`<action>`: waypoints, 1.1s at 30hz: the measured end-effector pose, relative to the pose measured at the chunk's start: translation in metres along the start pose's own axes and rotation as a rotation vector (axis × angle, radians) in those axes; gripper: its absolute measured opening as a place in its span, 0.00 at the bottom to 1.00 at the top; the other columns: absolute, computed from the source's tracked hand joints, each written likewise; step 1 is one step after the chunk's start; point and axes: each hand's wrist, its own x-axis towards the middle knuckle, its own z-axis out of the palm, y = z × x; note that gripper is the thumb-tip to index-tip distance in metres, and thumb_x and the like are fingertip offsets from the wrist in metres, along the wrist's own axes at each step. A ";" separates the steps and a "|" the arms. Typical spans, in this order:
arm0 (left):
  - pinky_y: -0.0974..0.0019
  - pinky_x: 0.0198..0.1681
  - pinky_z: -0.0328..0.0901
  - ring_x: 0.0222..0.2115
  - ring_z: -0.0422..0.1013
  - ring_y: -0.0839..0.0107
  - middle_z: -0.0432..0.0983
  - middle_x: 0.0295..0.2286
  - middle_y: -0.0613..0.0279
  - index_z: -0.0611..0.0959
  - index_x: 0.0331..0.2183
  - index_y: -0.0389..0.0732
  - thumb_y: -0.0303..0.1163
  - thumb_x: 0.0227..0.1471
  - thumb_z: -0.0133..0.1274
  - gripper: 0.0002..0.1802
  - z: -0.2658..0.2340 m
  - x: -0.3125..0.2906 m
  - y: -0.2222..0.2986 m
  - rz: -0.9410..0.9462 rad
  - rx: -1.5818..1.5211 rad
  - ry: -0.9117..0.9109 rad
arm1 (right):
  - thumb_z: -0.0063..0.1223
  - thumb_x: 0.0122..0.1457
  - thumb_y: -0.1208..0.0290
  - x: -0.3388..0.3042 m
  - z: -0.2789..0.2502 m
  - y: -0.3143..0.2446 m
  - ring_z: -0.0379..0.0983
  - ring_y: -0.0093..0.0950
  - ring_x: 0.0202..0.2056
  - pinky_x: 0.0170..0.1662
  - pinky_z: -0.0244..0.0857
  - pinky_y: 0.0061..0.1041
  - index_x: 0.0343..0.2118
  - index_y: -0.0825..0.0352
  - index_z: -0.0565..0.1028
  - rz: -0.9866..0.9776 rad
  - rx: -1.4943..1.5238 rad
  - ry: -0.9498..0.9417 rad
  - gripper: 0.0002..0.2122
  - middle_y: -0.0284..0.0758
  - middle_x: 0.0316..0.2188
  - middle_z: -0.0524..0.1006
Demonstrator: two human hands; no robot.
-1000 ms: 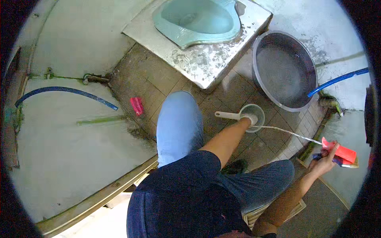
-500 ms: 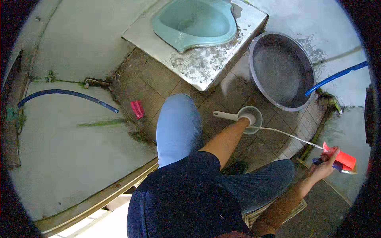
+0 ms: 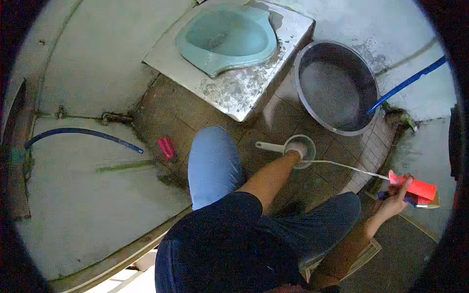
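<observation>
My left hand (image 3: 296,148) reaches down into a translucent white dipper (image 3: 267,146) on the tiled floor. The dipper's handle points left. My left fingers look whitish and are not clearly visible. Out at the right, my right hand (image 3: 396,199) is closed around a bright red packet (image 3: 418,188), tilted with its mouth toward the dipper. A thin white strand (image 3: 349,168), looking like a poured stream, runs from the packet's mouth to the dipper's rim. Under the packet, by the same hand, a dark blue and tan thing (image 3: 430,201) shows; I cannot make out its kind.
Ahead is a pale green squat toilet (image 3: 202,61) on a raised white slab (image 3: 239,100). A large grey tub (image 3: 312,115) stands to its right, with a blue hose (image 3: 410,83) over its edge. Another blue hose (image 3: 88,131) and a pink object (image 3: 166,148) are at left.
The view has shifted slightly, moving the surroundings left in the picture. My left hand stays in the dipper. The red packet is tilted a little flatter, and the white strand still runs from it.
</observation>
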 end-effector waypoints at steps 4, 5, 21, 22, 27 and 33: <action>0.53 0.49 0.63 0.48 0.67 0.58 0.68 0.49 0.53 0.76 0.46 0.39 0.34 0.54 0.39 0.20 -0.012 -0.010 -0.001 -0.134 -0.301 -0.078 | 0.55 0.55 0.59 0.009 -0.010 0.001 0.64 0.18 0.21 0.24 0.56 0.16 0.35 0.72 0.74 0.124 -0.148 0.026 0.17 0.33 0.30 0.74; 0.53 0.47 0.64 0.47 0.68 0.57 0.69 0.48 0.52 0.77 0.44 0.38 0.35 0.53 0.39 0.20 -0.012 -0.010 -0.002 -0.164 -0.387 -0.044 | 0.55 0.55 0.60 0.009 -0.010 0.002 0.65 0.18 0.22 0.25 0.57 0.17 0.35 0.72 0.74 0.095 -0.130 0.023 0.17 0.33 0.30 0.74; 0.56 0.37 0.68 0.34 0.75 0.56 0.78 0.33 0.53 0.83 0.32 0.40 0.36 0.47 0.49 0.13 0.028 0.016 -0.030 0.210 -0.009 -0.031 | 0.54 0.56 0.60 -0.007 0.009 -0.008 0.64 0.18 0.20 0.21 0.53 0.16 0.38 0.71 0.72 0.046 -0.011 -0.009 0.16 0.33 0.26 0.73; 0.55 0.38 0.68 0.35 0.74 0.56 0.77 0.35 0.51 0.80 0.36 0.40 0.36 0.49 0.47 0.14 0.025 0.012 -0.027 0.169 -0.107 -0.025 | 0.54 0.56 0.60 -0.007 0.009 -0.008 0.63 0.17 0.20 0.20 0.52 0.16 0.38 0.71 0.72 0.043 -0.023 0.007 0.16 0.32 0.25 0.73; 0.51 0.43 0.66 0.40 0.71 0.52 0.72 0.41 0.43 0.68 0.50 0.38 0.33 0.53 0.39 0.22 0.010 -0.001 -0.009 -0.055 -0.626 -0.022 | 0.54 0.56 0.60 -0.001 -0.002 -0.015 0.65 0.18 0.21 0.21 0.55 0.15 0.36 0.70 0.72 0.090 -0.075 -0.013 0.15 0.32 0.26 0.73; 0.55 0.45 0.64 0.44 0.69 0.55 0.71 0.44 0.50 0.75 0.46 0.38 0.37 0.54 0.35 0.23 0.013 0.018 -0.021 0.067 -0.497 -0.135 | 0.55 0.55 0.61 -0.024 0.008 -0.015 0.69 0.19 0.26 0.26 0.62 0.16 0.40 0.69 0.70 -0.022 0.087 -0.058 0.17 0.33 0.31 0.72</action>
